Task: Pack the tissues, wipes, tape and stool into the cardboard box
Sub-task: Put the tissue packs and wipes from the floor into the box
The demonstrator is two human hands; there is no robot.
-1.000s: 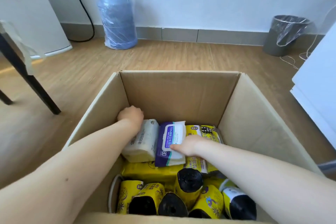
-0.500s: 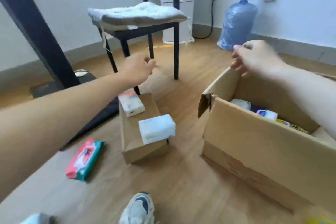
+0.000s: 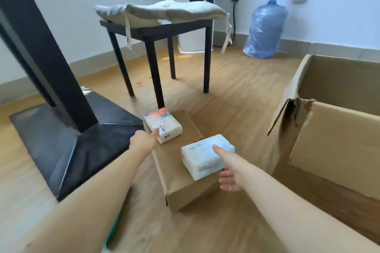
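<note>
Two tissue packs lie on a small closed cardboard box [image 3: 186, 189] on the floor. My left hand [image 3: 143, 141] reaches the far pack with the orange end [image 3: 164, 127]; its thumb touches the pack's near edge and its fingers are hidden. My right hand [image 3: 230, 170] is spread around the near white-blue pack [image 3: 202, 154], thumb on top, fingers apart beside its right end. Both packs still rest on the small box. The big open cardboard box [image 3: 329, 129] stands at the right; its contents are out of sight. A green wipes pack edge [image 3: 112, 232] peeks from under my left forearm.
A dark chair [image 3: 160, 33] with a grey cushion stands behind the small box. A black table leg and flat base [image 3: 67, 146] fill the left. A wrapped water bottle [image 3: 265, 28] leans by the back wall. Bare wooden floor lies between the two boxes.
My hands came out of the big box, and the view swung left. Both hands dropped from mid-air onto the two tissue packs on the small box.
</note>
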